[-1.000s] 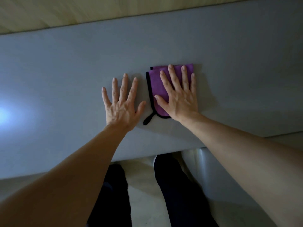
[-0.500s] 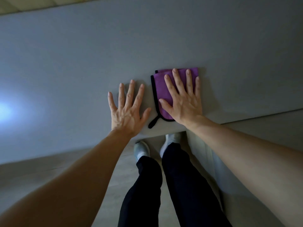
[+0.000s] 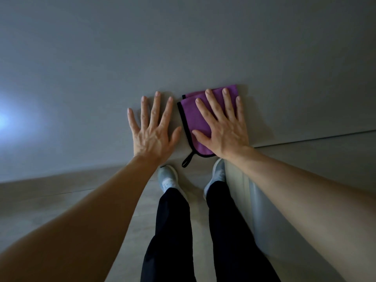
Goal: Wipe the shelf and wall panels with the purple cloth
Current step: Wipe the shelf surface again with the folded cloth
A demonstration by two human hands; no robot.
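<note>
I see both hands flat on the grey matte wall panel [image 3: 183, 47], fingers spread wide. My right hand [image 3: 225, 127] is splayed open, palm pressing the folded purple microfibre cloth with black edging [image 3: 193, 119] against the panel; no grasp, just pressure. My left hand [image 3: 152, 131] is also spread open, bare on the panel just left of the cloth, thumb tip near the cloth's black-trimmed left edge but not touching it.

Cloth position: low on the panel, near its bottom edge. The black hanging loop [image 3: 187, 160] at the cloth's lower-left corner dangles past that bottom edge.

Edges: the panel's bottom edge runs just below both wrists. To the right of the cloth a thin seam line [image 3: 315, 138] runs off toward the right frame edge, with another grey face below it.

Room: the panel is bare above the cloth and far to its left and right. A bluish-white glare spot [image 3: 3, 119] sits at the far left, level with the cloth.

Below the cloth: pale floor [image 3: 50, 200], black trouser legs [image 3: 173, 231], light grey shoes [image 3: 167, 178].

No brand, label or writing readable on the cloth or the panel.
</note>
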